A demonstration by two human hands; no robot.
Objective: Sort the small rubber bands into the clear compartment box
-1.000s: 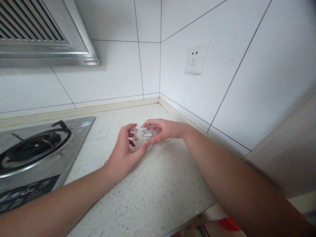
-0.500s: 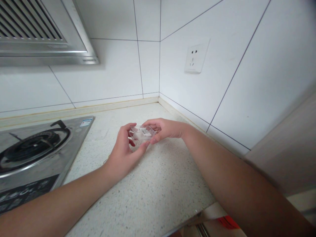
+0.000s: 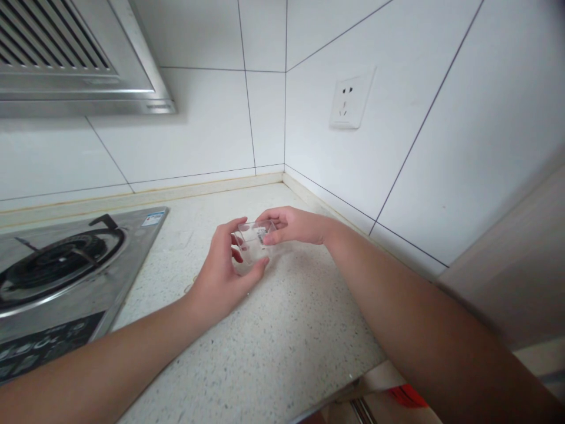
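A small clear plastic box is on the speckled countertop, between my hands. My left hand curves around its left side, fingers at the far left edge and thumb at the near side. My right hand pinches a clear upper part, apparently the lid, with the thumb over a printed label. This part looks tilted up; whether it is fully apart from the box is hard to tell. Behind my left wrist a thin tan loop shows in part.
The gas stove stands to the left, under a metal range hood. Tiled walls meet behind the countertop, with a power socket on the right one. Below the front edge, something red shows.
My right thumb has moved from the box's near corner onto the label, and the clear upper part has tipped up. My left thumb sits slightly farther from the right hand.
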